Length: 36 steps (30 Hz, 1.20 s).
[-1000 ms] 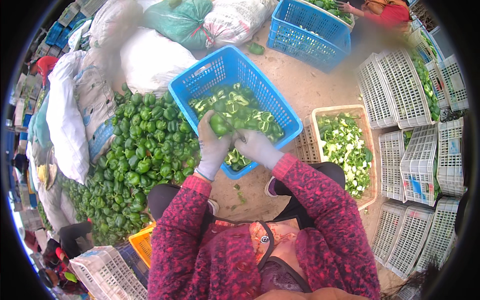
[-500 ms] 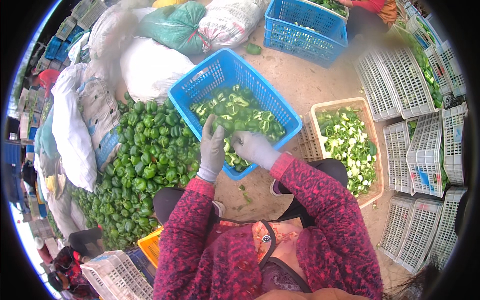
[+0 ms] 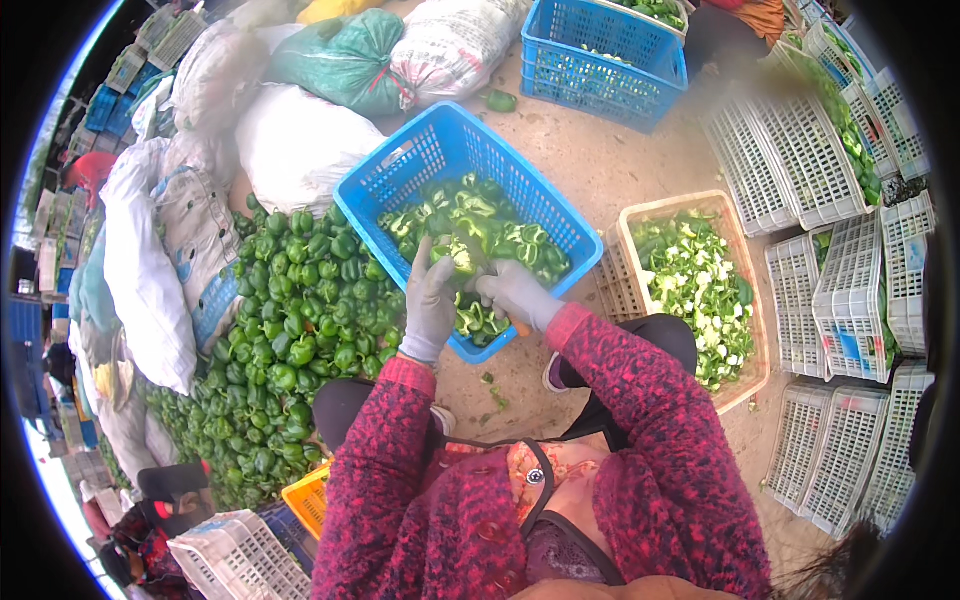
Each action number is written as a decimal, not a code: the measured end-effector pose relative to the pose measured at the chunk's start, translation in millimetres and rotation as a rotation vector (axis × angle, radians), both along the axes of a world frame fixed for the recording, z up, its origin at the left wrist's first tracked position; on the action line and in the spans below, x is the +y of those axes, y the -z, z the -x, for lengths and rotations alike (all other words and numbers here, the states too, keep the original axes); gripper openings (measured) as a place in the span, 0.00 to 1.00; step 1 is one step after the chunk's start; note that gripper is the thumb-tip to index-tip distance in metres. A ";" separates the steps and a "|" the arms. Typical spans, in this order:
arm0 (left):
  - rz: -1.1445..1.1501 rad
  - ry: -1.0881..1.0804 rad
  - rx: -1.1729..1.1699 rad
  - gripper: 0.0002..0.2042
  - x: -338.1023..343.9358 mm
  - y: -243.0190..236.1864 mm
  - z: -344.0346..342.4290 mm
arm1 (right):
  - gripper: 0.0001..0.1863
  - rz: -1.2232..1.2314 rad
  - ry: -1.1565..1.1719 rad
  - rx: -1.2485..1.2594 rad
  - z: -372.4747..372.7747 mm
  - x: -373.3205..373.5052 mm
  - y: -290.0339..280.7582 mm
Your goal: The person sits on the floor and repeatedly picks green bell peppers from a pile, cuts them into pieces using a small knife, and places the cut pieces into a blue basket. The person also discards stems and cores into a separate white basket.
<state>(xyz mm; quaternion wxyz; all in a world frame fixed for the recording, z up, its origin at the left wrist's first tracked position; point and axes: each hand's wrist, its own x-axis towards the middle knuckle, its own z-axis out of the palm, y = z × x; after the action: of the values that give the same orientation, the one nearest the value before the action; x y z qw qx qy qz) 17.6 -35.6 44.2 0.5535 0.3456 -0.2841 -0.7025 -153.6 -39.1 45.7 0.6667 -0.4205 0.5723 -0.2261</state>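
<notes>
A green bell pepper [image 3: 462, 257], its pale inside showing, is held by my gloved left hand [image 3: 430, 308] over the near part of a blue crate [image 3: 350, 190]. Close beside it, my gloved right hand [image 3: 520, 294] is closed, fingers toward the pepper. Below that palm pokes out a small orange handle end [image 3: 519, 327]; whatever else belongs to it is hidden by the hand. Cut green peppers [image 3: 475, 210] with pale insides lie in the blue crate.
A big heap of whole green peppers [image 3: 290, 310] spreads at left. To the right, a beige crate [image 3: 625, 225] holds pale-and-green pepper trimmings [image 3: 695, 300]. Sacks [image 3: 300, 145], another blue crate [image 3: 600, 75] and stacked white crates [image 3: 850, 300] stand around. A person [image 3: 740, 30] is at the far right.
The pepper between my hands now turns its pale inside into view. My right hand has shifted slightly, and the orange handle end has come into sight beneath it.
</notes>
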 end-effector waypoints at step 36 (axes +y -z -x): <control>0.003 -0.448 -0.810 0.26 -73.1 41.2 -102.7 | 0.21 0.296 0.492 0.595 300.9 61.7 -107.2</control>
<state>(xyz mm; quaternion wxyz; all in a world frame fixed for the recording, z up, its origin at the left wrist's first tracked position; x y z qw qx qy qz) 120.3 -108.7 3.0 0.5365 0.6442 -0.3968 -0.3738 -454.6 22.7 152.9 0.3306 -0.4094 0.7849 -0.3271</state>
